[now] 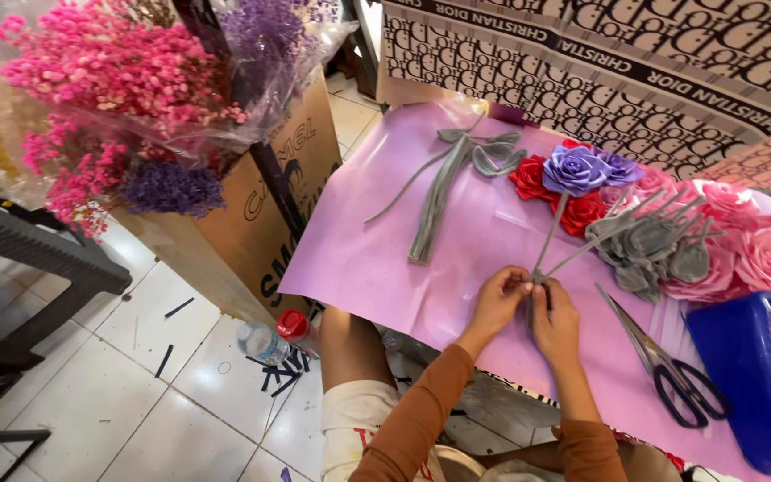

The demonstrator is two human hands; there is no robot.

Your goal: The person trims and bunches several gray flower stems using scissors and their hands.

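Both hands, left hand (495,302) and right hand (553,319), pinch the thin grey stem (548,243) of a purple fabric rose (575,169) near the pink paper sheet's (385,259) front edge

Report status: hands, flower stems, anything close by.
Left hand and right hand pinch grey flower stems together. Scissors lie beside right hand.
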